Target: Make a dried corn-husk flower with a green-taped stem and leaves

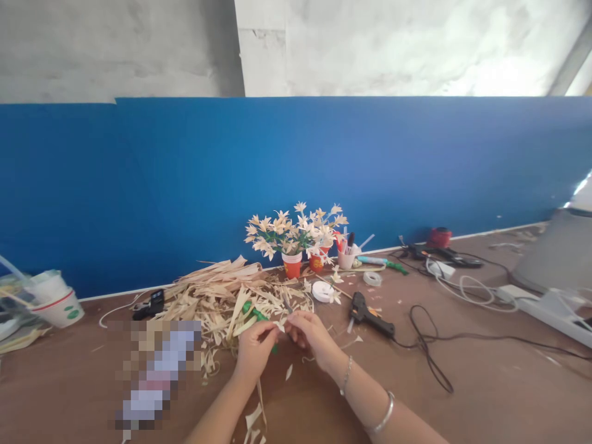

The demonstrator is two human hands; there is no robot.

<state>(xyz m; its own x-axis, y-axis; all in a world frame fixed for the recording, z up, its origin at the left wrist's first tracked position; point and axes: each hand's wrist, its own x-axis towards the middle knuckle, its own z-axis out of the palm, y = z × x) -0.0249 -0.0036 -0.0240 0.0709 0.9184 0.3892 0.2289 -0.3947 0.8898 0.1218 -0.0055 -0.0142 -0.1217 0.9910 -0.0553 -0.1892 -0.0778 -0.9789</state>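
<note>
My left hand is closed in a pinch on a small pale piece of dried husk. Close beside it, my right hand has its fingers curled around a slim, dark, pointed tool. Most of that tool is hidden by the fingers, so I cannot make out its kind. Behind both hands spreads a heap of dried husk strips, with a green roll of tape or wire lying in it. Cut scraps lie on the table below my left wrist.
Husk flowers stand in red paper cups at the back. A hot glue gun lies right of my hands, its cord trailing right. White tape rolls, a power strip and a white tub stand around. A blue partition rises behind.
</note>
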